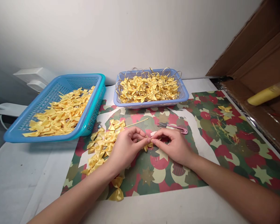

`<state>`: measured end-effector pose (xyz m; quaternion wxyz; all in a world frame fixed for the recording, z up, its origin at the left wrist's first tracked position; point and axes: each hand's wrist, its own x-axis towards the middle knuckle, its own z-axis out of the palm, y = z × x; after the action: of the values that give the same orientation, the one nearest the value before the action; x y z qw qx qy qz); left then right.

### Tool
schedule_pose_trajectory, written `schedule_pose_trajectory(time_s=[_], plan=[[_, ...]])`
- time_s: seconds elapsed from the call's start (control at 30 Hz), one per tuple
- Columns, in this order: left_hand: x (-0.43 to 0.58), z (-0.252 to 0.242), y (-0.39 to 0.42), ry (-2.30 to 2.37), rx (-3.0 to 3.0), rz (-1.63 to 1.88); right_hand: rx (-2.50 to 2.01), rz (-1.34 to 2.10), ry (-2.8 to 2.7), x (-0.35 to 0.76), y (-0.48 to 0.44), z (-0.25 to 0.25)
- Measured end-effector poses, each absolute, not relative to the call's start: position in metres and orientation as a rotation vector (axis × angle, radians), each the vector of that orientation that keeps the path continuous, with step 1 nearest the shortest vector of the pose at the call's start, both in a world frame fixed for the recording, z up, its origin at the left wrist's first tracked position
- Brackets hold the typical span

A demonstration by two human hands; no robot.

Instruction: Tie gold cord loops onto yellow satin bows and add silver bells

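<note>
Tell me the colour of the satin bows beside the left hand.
Satin bows are yellow; head view.

This seemed a small craft workspace: beyond the pinching fingers [142, 143] stood a lavender-blue perforated plastic basket [151, 105] of shiny yellow fabric bows [143, 88]; pink-handled metal snips [183, 130] lay to the grip's right.

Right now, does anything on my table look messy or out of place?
Slightly: loose golden clippings lie scattered on the patterned paper, right of your right hand, resembling trimming waste. One yellow bow lies at the paper's near edge, across your left forearm from the bow pile.
</note>
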<state>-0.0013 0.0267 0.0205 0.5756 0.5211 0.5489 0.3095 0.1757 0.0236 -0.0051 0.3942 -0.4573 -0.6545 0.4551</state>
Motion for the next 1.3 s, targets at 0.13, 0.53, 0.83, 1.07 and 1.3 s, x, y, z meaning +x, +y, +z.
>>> schedule_pose_trajectory(time_s=[0.13,0.53,0.83,1.07,1.3], plan=[[-0.0005,0.0182,0.0259,1.320,1.313,0.705,-1.166,1.104,-1.685,0.1755,0.0234,-0.0064],[-0.0007,0.0198,0.0213,1.377,1.485,0.617,-1.177,1.125,-1.657,0.1755,0.0240,-0.0072],[0.0013,0.0175,0.0223,1.397,1.516,0.580,-1.163,1.105,-1.653,0.1753,0.0244,-0.0086],[0.0030,0.0176,0.0205,1.367,1.522,0.610,-1.173,1.087,-1.675,0.1751,0.0246,-0.0068],[0.0022,0.0113,0.0192,1.326,1.541,0.640,-1.165,1.119,-1.701,0.1759,0.0242,-0.0045]])
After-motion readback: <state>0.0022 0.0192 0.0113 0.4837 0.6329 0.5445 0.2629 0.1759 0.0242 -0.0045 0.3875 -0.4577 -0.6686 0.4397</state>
